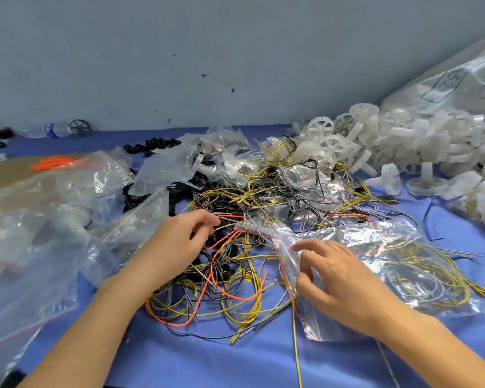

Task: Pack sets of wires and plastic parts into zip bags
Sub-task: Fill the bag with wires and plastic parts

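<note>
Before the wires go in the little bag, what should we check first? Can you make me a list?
1. Left hand has some wires: ok, its fingertips pinch an orange one and a grey one.
2. Right hand has the zip bag: ok, its fingers pinch the bag near the red-striped edge.
3. Bag mouth open: cannot tell, the plastic is crumpled and shiny.
4. Pinched wires free of the tangle: not ok, they run down into it.
5. Plastic part ready: not ok, the white plastic wheels lie far off on the right, and neither hand holds one.

Left hand [177, 242] amid wires [237, 278]; right hand [338, 281] on bag [389, 245]
</note>
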A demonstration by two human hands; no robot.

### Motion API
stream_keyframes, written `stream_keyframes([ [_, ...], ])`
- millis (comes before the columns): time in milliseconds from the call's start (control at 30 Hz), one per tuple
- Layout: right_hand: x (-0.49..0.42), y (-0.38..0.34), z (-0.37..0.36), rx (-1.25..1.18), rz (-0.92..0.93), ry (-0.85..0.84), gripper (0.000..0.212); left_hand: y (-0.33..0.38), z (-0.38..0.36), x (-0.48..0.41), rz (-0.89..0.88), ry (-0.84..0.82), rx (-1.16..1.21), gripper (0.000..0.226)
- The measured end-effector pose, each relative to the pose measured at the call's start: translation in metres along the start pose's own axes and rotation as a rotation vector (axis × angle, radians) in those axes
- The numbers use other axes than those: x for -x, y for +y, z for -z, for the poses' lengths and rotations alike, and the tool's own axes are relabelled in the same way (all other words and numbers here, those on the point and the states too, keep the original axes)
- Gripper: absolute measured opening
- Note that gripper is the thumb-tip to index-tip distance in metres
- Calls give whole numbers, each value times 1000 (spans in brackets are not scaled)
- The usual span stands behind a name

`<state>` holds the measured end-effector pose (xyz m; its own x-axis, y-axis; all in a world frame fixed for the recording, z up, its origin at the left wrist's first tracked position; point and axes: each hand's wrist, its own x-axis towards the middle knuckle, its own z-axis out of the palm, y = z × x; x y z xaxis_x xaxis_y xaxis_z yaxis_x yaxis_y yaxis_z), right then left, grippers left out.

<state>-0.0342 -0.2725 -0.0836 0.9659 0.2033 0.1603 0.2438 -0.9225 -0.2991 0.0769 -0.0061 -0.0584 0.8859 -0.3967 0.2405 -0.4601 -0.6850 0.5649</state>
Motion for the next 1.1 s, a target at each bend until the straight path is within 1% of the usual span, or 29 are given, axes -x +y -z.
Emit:
stream_keyframes([
  [100, 1, 1, -1, 23, 3, 21, 30, 2, 6, 7, -75, -29, 23, 25],
  [233, 1, 0, -1, 28, -6, 98, 40, 1, 10, 22, -147, -155, -65, 22],
  [300, -1, 0, -1, 25, -8, 145, 40, 0, 9, 28, -163, -229, -125, 25],
  [367, -2, -2, -1, 20, 4, 197, 36, -2, 9, 31, -173, -266, -180, 30],
  [467, -2, -4, -4, 44, 40, 264, 29, -7, 13, 34, -167, -260, -217, 34],
  [567, -4, -5, -6, 70, 59, 306, 27, -13, 21, 38, -151, -245, -203, 32],
  [667, -6, -5, -6, 80, 67, 334, 24, -14, 28, 41, -171, -169, -210, 30],
  [733, -7, -5, -6, 86, 75, 333, 23, -8, 28, 44, -213, -120, -211, 28],
  [833, -7, -7, -7, 92, 92, 316, 23, 7, 16, 52, -337, -79, -216, 18],
  [900, -7, -9, -8, 107, 98, 300, 25, 13, 4, 54, -376, -66, -252, 24],
  [1000, -9, -12, -10, 136, 105, 286, 25, 18, -11, 50, -351, -30, -269, 33],
  [1100, -12, -16, -11, 141, 104, 308, 24, 15, -22, 43, -315, -63, -317, 31],
])
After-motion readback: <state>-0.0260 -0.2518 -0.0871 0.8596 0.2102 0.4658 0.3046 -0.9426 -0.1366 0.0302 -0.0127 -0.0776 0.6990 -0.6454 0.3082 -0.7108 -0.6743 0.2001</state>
